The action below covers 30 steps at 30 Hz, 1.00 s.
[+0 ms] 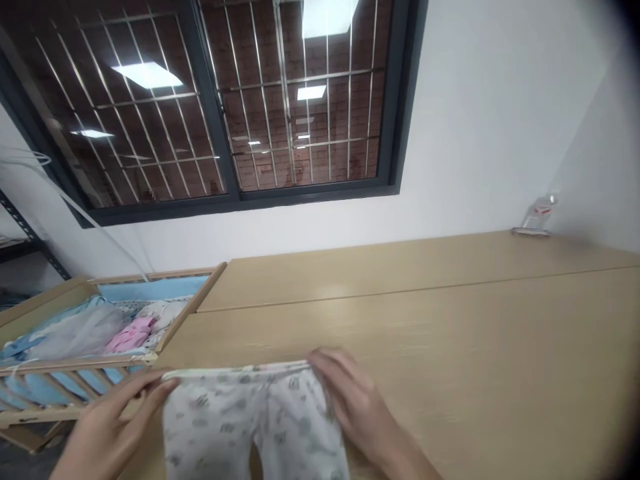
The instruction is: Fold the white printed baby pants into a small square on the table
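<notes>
A small pair of white pants (215,420) with a grey and green print is spread out at the near edge of the wooden table, waistband away from me. My left hand (117,417) pinches the left corner of the waistband between thumb and fingers. At the opposite corner, my right hand (353,400) has its fingers curled over the waistband's end; its thumb is hidden. The waistband runs nearly straight between both hands. Below the frame's bottom edge the leg ends are cut off.
The pale wooden table (450,347) reaches back to the white wall. On its far right stands a clear bottle (540,212) beside a flat object (530,233). To the left is a wooden crib (80,365) holding a pink cloth (131,335) and other bedding. A barred window (235,197) is above.
</notes>
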{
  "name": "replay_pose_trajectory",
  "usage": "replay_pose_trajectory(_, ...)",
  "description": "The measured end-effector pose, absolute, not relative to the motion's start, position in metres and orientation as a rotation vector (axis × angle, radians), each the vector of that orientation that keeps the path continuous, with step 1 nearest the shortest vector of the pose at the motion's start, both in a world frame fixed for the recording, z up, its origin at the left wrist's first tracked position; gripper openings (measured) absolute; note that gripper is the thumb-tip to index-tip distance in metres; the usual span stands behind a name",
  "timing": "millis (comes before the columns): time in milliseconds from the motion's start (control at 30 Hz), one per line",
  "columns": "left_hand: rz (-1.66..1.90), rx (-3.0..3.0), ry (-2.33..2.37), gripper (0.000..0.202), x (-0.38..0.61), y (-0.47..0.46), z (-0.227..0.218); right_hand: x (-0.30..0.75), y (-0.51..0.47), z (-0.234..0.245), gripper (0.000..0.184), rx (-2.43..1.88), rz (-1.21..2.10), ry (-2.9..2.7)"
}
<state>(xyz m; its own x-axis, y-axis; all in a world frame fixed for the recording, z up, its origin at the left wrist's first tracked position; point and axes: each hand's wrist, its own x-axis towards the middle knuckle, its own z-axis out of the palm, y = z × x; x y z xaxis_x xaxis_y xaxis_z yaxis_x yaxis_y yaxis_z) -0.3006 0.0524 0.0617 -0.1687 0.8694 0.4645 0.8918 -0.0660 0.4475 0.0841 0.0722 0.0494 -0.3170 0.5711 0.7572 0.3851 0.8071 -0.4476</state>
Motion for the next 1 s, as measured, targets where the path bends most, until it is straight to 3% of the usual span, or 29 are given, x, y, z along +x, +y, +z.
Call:
replay_pose_trajectory(167, -0.957, -2.417, -2.169, 0.045, -0.234, 0.121, 0.049, 0.111, 0.129, 0.036, 0.028, -1.124, 0.384, -1.894)
replay_pose_trajectory(367, -0.508, -2.478, -2.184, 0.036, -0.195, 0.176, -0.003, 0.124, 0.181, -0.012, 0.028, -1.413, 0.507, -2.035)
replay_pose_trajectory(500, -0.499, -2.410, -2.164, 0.033, -0.184, 0.178, -0.033, 0.124, 0.180, -0.023, 0.028, -1.447, 0.393, -2.083)
replay_pose_trajectory(733, -0.389, -2.443, -1.810, 0.055, -0.170, 0.142, -0.078, 0.130, 0.157, -0.018, 0.031, -1.307, 0.257, -2.400)
replay_pose_trajectory(1000, -0.287, -2.427, -1.740, 0.054, -0.170, 0.175, -0.074, 0.141, 0.207, -0.032, 0.034, -1.315, 0.144, -2.540)
